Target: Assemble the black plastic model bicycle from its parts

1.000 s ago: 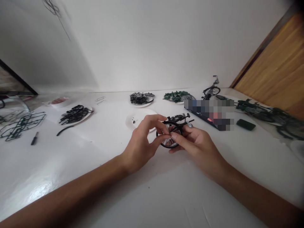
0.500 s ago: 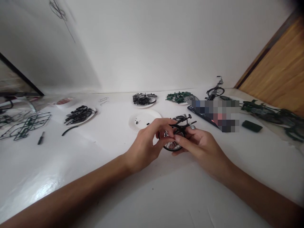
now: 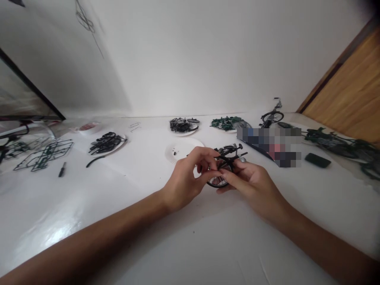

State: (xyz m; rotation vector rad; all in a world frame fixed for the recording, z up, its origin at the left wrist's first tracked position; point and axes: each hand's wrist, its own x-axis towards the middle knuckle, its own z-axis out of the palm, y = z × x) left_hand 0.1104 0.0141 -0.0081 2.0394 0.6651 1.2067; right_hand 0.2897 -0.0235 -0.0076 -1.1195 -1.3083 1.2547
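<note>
LEFT: left hand half closed, fingertips pinching model bicycle | RIGHT: right hand half closed on it opposite, bracing against left grip | PLACE: bicycle mid-worktop, just beside paper plate

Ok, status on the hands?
Left hand, right hand: both on model bicycle. Wheel between them. Paper plate just beyond left hand.

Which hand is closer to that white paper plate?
The left hand is nearer: it lies just in front of the plate. The right hand is farther off, on the other side of the model bicycle.
</note>
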